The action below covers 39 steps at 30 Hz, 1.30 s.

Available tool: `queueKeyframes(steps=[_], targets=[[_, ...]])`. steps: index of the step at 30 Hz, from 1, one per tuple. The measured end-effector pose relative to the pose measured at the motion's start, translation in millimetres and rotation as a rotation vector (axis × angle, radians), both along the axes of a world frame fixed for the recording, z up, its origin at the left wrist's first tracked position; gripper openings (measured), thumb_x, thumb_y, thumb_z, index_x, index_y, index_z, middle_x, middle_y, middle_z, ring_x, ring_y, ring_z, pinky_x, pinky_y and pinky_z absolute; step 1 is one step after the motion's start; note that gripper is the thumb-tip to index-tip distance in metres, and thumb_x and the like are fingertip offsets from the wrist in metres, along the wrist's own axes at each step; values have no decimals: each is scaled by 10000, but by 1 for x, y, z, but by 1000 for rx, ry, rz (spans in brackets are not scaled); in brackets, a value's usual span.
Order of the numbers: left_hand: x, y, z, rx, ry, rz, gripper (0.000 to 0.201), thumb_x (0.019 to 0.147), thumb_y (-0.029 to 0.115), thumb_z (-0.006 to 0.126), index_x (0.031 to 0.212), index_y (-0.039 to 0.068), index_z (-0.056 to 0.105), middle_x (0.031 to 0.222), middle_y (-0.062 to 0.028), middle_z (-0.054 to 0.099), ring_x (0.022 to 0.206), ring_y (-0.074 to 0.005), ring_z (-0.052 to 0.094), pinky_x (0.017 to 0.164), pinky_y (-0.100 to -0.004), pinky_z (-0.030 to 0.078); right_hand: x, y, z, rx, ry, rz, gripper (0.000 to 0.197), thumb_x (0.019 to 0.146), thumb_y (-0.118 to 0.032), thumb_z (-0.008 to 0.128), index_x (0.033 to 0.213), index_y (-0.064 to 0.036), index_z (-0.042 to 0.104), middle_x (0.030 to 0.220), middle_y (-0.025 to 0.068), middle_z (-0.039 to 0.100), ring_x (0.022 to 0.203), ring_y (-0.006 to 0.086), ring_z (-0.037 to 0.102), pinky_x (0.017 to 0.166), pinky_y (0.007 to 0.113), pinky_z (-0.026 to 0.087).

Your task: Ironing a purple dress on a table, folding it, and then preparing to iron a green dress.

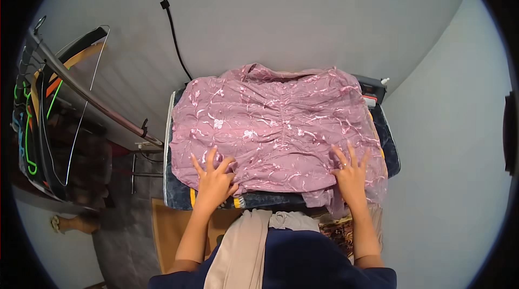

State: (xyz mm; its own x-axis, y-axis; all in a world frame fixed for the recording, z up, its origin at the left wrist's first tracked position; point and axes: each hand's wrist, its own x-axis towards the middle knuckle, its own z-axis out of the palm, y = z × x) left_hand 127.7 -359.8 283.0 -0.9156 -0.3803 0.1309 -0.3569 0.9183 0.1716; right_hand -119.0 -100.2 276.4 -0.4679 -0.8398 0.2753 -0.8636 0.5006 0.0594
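Observation:
A mauve ruched garment [270, 127] with pale floral embroidery lies spread over a table in front of me. Gathers run down its middle, and its near hem hangs partly over the front edge. My left hand [215, 178] rests on its lower left part, fingers spread over the fabric. On the lower right part, my right hand [350, 178] also lies with its fingers apart, a ring on one of them. Loose sheer fabric drapes below and beside the right hand. Beneath the garment shows a dark blue cloth [390, 146] with yellow stripes.
To the left, a metal rail [102, 100] carries several hangers [40, 127]. A black cable [172, 24] runs down the grey wall. At the back right corner sits a dark grey object [373, 88] with a white tip. A brown board [167, 235] is below the table's front left.

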Motion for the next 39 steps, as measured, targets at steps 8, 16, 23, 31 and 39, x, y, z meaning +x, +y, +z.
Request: queueKeyframes(steps=[8,16,23,31,39], targets=[[26,3,46,61,-132,-67,185,635,274,763,711,113,714,1207,7,507,1336,-383,238,1005,-764,22,1,3,72,-163,108,19,73,706,-154,669,746,-170,729,1368,-12,478,1391,307,249,1124,631,97],[18,-1,63,226,-129,-42,491,720,519,688,1083,188,683,1336,-63,432,1371,-409,185,1005,-758,36,1,25,79,131,-348,118,530,634,-574,736,1018,-209,741,1499,81,313,1409,427,116,1074,679,16],[-88,-12,-5,-88,189,139,583,884,479,531,1365,161,441,1439,-50,388,1390,-302,249,1028,-723,94,-16,-88,11,-91,-32,19,580,854,-538,539,1329,-207,517,1491,72,334,1415,318,193,1089,651,60],[-108,4,-76,-15,154,184,661,927,515,418,1448,118,328,1492,-58,344,1395,-239,276,1095,-617,113,-16,-110,-65,-72,-267,12,669,915,-529,441,1459,-161,310,1500,79,325,1397,292,264,1113,592,82],[-109,3,-69,52,83,190,650,932,484,425,1459,123,302,1505,-75,319,1405,-260,257,1096,-608,118,-22,-107,-58,-61,-331,47,654,922,-503,450,1458,-154,309,1497,96,326,1388,306,279,1115,580,104]])
